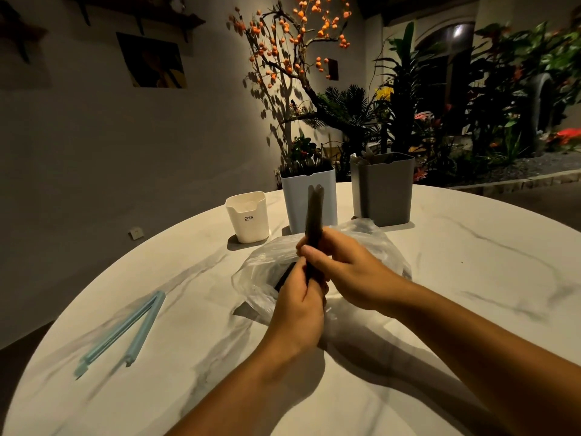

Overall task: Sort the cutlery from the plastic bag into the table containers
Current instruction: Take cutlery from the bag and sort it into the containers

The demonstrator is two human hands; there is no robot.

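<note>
A dim room is showing around us, with a lit branch of orange blossoms (301,36) and dark leafy plants (471,99) standing behind a round white marble-patterned tabletop (456,278). At its far side three plastic containers are sitting in a row: a short cream tub (248,220) on the left, a taller pale blue bin (295,206) in the middle and a grey bin (385,190) on the right. Dark tips are poking above the blue bin's rim and pale ones above the grey bin's, too dim to tell what kind. What the cream tub is holding cannot be made out.

Near the middle a crumpled clear plastic bag (261,272) is lying on the tabletop, half hidden by the hands; something dark is showing inside it, its shape unclear. Above the bag both hands are holding a bundle of dark, long, slim cutlery pieces (315,215) upright, blurred so that forks, knives or spoons cannot be told apart. The left hand (298,313) is wrapping its grip around the lower end, and the right hand (349,265) is curling its grip around the middle.

Well to the left a pale blue plastic bag clip (125,328) is lying spread in a V.
</note>
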